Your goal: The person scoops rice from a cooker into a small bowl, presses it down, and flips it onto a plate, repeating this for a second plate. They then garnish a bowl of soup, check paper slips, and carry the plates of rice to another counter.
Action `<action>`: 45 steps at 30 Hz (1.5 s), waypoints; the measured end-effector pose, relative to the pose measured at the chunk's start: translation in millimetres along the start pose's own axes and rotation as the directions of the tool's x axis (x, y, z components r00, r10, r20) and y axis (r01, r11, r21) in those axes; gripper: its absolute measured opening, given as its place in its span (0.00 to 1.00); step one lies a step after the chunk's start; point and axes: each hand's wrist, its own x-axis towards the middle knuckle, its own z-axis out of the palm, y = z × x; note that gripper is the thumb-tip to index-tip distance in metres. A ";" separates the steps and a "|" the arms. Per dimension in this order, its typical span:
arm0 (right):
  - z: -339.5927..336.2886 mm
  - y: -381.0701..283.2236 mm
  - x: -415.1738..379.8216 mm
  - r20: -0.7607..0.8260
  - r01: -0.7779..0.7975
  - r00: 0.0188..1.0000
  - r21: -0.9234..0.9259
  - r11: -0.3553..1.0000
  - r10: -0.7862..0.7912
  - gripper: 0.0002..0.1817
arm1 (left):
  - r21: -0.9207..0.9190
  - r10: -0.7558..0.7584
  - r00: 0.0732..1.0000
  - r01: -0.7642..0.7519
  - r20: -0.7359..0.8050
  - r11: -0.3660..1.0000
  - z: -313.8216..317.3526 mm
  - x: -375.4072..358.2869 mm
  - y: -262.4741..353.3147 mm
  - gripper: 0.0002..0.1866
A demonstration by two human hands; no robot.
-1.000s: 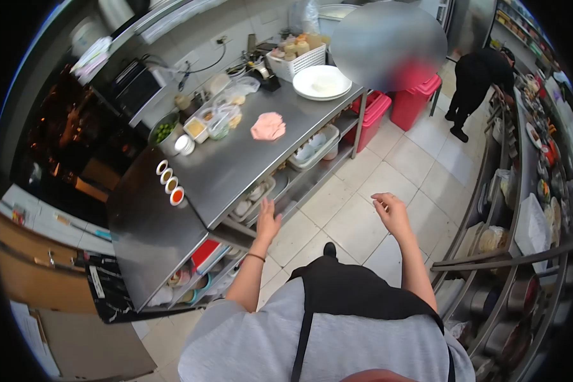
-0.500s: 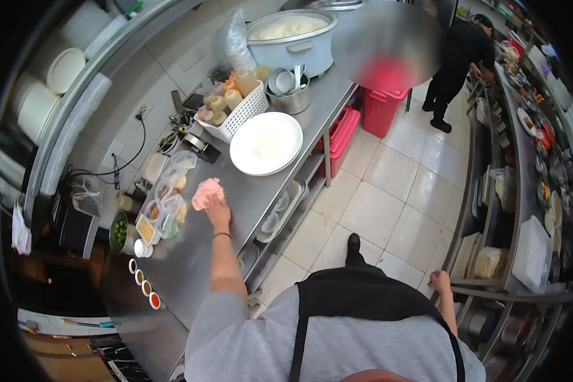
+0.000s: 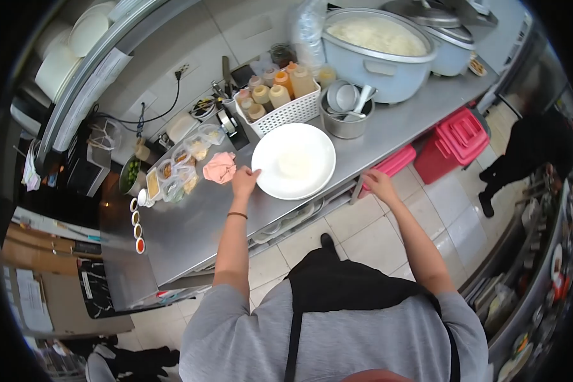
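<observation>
Head view: L hand [image 3: 244, 182] at L rim of white plate [image 3: 293, 162], fingertips closed on the edge, beside pink cloth [image 3: 220, 167]. R hand [image 3: 380, 185] holds nothing, fingers curled, off the bench [image 3: 191, 245] edge. Plate flat on bench, in front of white basket [image 3: 281, 113] w/ bottles; metal pot [image 3: 344, 121] adjacent.

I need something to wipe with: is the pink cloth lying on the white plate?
No, the cloth lies on the counter, beside the plate.

1 co-worker [image 3: 536, 149] at right blurred; print on papers [image 3: 33, 300] at left too small to read.
</observation>
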 end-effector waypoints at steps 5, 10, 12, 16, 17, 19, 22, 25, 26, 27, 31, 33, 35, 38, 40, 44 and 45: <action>67.1 -30.5 79.6 0.062 0.186 0.983 -0.309 0.933 -0.175 0.21 | 0.089 -0.007 0.998 0.002 0.057 0.996 17.3 21.3 -10.9 0.19; 66.3 -29.4 93.6 0.115 0.198 0.979 -0.322 0.926 -0.169 0.18 | -0.165 -0.232 0.908 0.303 0.348 0.939 -6.7 10.1 8.3 0.13; 65.5 -22.1 94.0 0.098 0.237 0.971 -0.297 0.925 -0.217 0.18 | -0.295 -0.236 0.932 0.315 0.274 0.902 5.0 3.5 1.5 0.11; 66.5 -18.6 98.7 0.126 0.165 0.982 -0.190 0.968 -0.142 0.19 | -0.706 -0.262 0.940 0.338 0.219 0.622 24.4 -15.3 -9.9 0.06; 64.7 -19.8 100.7 0.129 0.161 0.982 -0.202 0.966 -0.137 0.20 | -0.706 -0.274 0.937 0.345 0.218 0.618 28.3 -18.5 -9.9 0.06; 63.4 -16.4 100.9 0.153 0.157 0.980 -0.216 0.964 -0.125 0.22 | -0.877 -0.361 0.902 0.358 0.236 0.319 17.2 -32.9 18.4 0.12; 60.1 -26.6 104.5 0.165 0.106 0.982 -0.043 0.993 -0.097 0.22 | -0.907 -0.428 0.878 0.342 0.215 0.247 6.2 -46.6 34.0 0.17; 48.4 -60.5 105.8 0.295 -0.122 0.955 0.256 0.959 0.042 0.20 | -0.961 -0.429 0.895 0.217 0.126 0.171 -14.5 -66.7 42.4 0.21; 44.9 -70.8 108.6 0.339 -0.086 0.941 0.274 0.958 -0.013 0.21 | -0.962 -0.454 0.884 0.211 0.113 0.171 -22.6 -73.0 41.7 0.21; 43.8 -78.4 112.6 0.386 -0.051 0.920 0.295 0.954 -0.070 0.21 | -0.977 -0.469 0.879 0.167 0.086 0.134 -31.5 -79.7 39.5 0.23; 30.6 -88.7 143.3 0.366 0.298 0.847 0.272 0.915 -0.385 0.19 | -0.989 -0.569 0.820 0.026 -0.061 0.144 -57.7 -116.3 9.1 0.23; 16.3 -100.0 156.4 0.224 0.533 0.808 0.117 0.838 -0.545 0.14 | -0.986 -0.653 0.747 -0.023 -0.128 0.167 -69.2 -134.5 -7.4 0.23; -2.3 -110.1 166.7 0.201 0.542 0.818 0.043 0.839 -0.539 0.12 | -0.981 -0.727 0.668 -0.029 -0.161 0.191 -74.7 -155.4 -27.9 0.23; -28.6 -107.3 183.8 0.164 0.533 0.842 -0.106 0.840 -0.514 0.10 | -0.969 -0.791 0.566 -0.065 -0.234 0.240 -73.6 -182.7 -59.9 0.24; -43.5 -102.5 194.9 0.138 0.510 0.860 -0.190 0.839 -0.491 0.10 | -0.964 -0.848 0.463 -0.054 -0.256 0.262 -71.3 -191.5 -70.8 0.26; -66.3 -89.8 212.8 0.074 0.515 0.851 -0.308 0.800 -0.520 0.08 | -0.965 -0.874 0.421 -0.008 -0.242 0.263 -63.1 -196.2 -91.1 0.28; -68.8 -86.5 217.4 0.117 0.514 0.851 -0.379 0.769 -0.512 0.07 | -0.969 -0.888 0.393 -0.036 -0.240 0.246 -58.9 -194.5 -95.4 0.28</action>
